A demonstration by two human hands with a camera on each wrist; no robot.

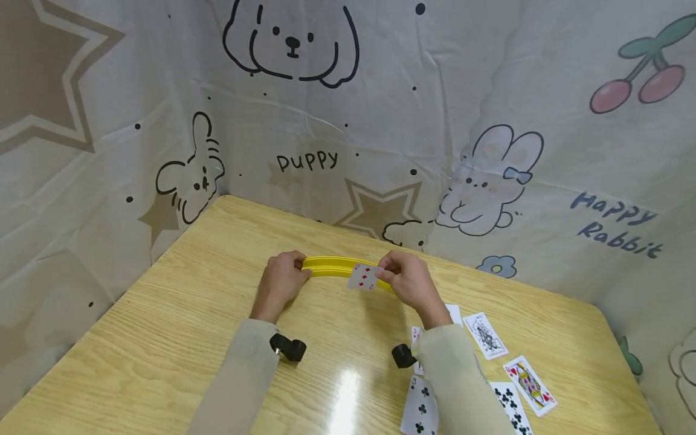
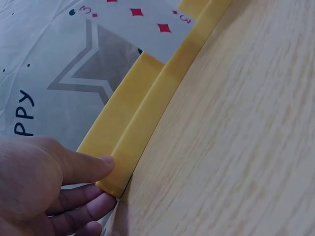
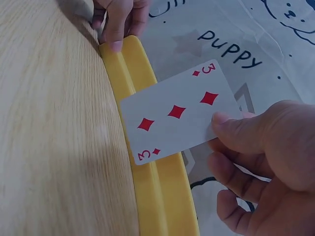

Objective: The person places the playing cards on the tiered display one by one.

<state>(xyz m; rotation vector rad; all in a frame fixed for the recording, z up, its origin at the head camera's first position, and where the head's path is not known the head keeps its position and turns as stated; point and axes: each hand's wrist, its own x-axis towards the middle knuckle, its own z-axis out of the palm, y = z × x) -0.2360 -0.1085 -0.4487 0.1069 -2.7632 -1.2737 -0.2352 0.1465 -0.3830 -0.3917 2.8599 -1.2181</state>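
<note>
A curved yellow card holder [image 1: 328, 266] with a groove along it stands on the wooden table. My left hand [image 1: 283, 279] grips its left end, thumb on the front face and fingers behind in the left wrist view. With thumb and fingers my right hand [image 1: 409, 279] pinches a three of diamonds [image 3: 176, 112] by one edge. That card is face towards me and tilted, and its far end overlaps the holder [image 3: 162, 196] in the right wrist view. Part of the holder's right side is hidden behind the card and right hand.
Loose cards lie face up at the right of the table [image 1: 179, 326]: a joker [image 1: 486, 336], a face card of hearts [image 1: 530, 385], a three of clubs [image 1: 420, 408] and another clubs card [image 1: 510, 406]. My right sleeve partly covers some. A printed cloth [image 1: 304, 121] hangs behind the table.
</note>
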